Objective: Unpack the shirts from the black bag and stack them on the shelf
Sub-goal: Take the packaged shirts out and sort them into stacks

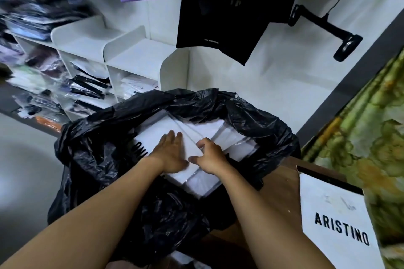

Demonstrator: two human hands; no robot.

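The black bag (105,137) stands wide open in the middle of the view, its right edge draped on a brown surface (282,183). A stack of white packed shirts (159,129) lies inside it, just in front of the white shelf (140,54). The left hand (172,153) lies flat on the top pack with straight fingers, its grip spread and holding nothing, while the right hand (209,155) just beside it has its grip curled in, fingers and thumb pinching that pack's plastic edge.
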